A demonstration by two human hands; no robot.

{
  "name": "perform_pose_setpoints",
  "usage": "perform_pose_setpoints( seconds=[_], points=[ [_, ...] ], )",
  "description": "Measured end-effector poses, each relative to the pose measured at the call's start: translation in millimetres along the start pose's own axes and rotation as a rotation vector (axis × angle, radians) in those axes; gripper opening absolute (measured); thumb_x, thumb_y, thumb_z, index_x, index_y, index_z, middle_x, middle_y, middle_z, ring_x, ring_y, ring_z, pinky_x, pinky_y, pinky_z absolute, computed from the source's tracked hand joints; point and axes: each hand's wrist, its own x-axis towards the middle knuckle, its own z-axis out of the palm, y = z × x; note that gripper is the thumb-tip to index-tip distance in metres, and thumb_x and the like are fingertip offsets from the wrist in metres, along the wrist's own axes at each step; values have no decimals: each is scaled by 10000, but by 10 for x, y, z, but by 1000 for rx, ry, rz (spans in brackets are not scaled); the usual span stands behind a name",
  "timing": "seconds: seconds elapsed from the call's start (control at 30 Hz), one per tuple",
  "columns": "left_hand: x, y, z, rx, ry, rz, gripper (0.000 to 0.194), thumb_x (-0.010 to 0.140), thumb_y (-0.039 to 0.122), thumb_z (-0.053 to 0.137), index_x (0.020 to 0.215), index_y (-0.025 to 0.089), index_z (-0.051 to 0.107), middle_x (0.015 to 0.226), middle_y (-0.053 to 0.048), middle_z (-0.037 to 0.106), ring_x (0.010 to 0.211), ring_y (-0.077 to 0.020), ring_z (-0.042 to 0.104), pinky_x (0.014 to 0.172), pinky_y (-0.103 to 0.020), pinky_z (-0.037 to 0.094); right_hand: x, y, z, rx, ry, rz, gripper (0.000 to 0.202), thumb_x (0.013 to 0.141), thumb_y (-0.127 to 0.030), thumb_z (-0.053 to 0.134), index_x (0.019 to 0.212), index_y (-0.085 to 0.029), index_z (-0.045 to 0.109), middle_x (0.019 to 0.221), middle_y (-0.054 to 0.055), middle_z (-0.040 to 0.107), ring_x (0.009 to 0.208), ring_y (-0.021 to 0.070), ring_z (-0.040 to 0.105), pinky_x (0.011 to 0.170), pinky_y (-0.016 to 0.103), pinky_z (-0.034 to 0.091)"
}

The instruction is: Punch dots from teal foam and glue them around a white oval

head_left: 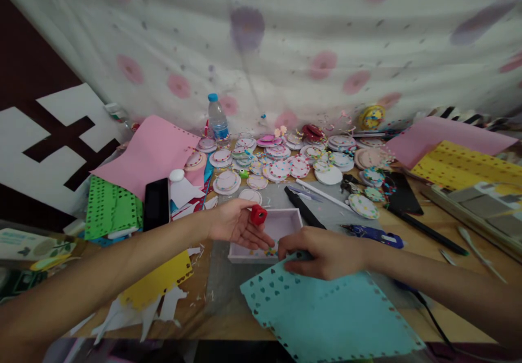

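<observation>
My left hand (pixel 238 226) is palm up over the left side of a small pale pink tray (pixel 267 214). A red craft punch (pixel 258 215) is tucked between its thumb and palm, while the other fingers stretch out. Tiny coloured bits (pixel 269 252) lie in the tray near the fingertips. Bent fingers of my right hand (pixel 318 251) close on the top edge of a teal sheet (pixel 326 308) at the tray's front right corner. Rows of heart-shaped holes run along that sheet, and it reaches past the table's front edge. Whether the right fingertips pinch anything else is hidden.
Several decorated white discs (pixel 279 170) cover the back of the table, near a water bottle (pixel 218 118). A phone (pixel 156 205), green punched sheet (pixel 112 205) and yellow sheet (pixel 157 281) lie left. To the right are a blue glue gun (pixel 377 235) and black pen (pixel 432 232).
</observation>
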Motion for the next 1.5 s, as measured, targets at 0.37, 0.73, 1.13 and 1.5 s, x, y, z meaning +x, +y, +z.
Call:
perform_pose_setpoints(
  seconds=[0.37, 0.73, 1.13, 1.5],
  points=[
    [-82, -111, 218, 247, 92, 210, 376, 762, 480, 683, 873, 123, 644, 825, -74, 719, 784, -176, 659, 831, -339, 464, 15, -2, -15, 297, 16, 80, 226, 856, -337, 527, 792, -131, 595, 681, -19, 482, 614, 95, 417, 563, 203, 346],
    [-139, -80, 257, 342, 111, 164, 369, 705, 518, 717, 769, 157, 675, 680, -4, 679, 622, -119, 603, 658, -240, 442, 67, 73, -28, 742, -27, 239, 418, 766, -542, 628, 766, -127, 580, 629, -37, 481, 506, 61, 400, 478, 192, 310],
    [-141, -27, 300, 360, 67, 150, 435, 636, 589, 730, 732, 168, 680, 633, -8, 678, 595, -130, 599, 624, -242, 445, 76, 66, -16, 934, -78, 302, 382, 742, -489, 679, 826, -118, 641, 653, -15, 555, 489, 59, 441, 471, 189, 331],
    [-146, -38, 359, 529, 143, 172, 431, 650, 579, 720, 750, 162, 674, 682, 22, 617, 589, -85, 523, 582, -204, 393, 113, 162, 1, 844, -14, 281, 393, 760, -497, 657, 950, -153, 646, 749, -9, 566, 579, 78, 452, 540, 206, 353]
  ],
)
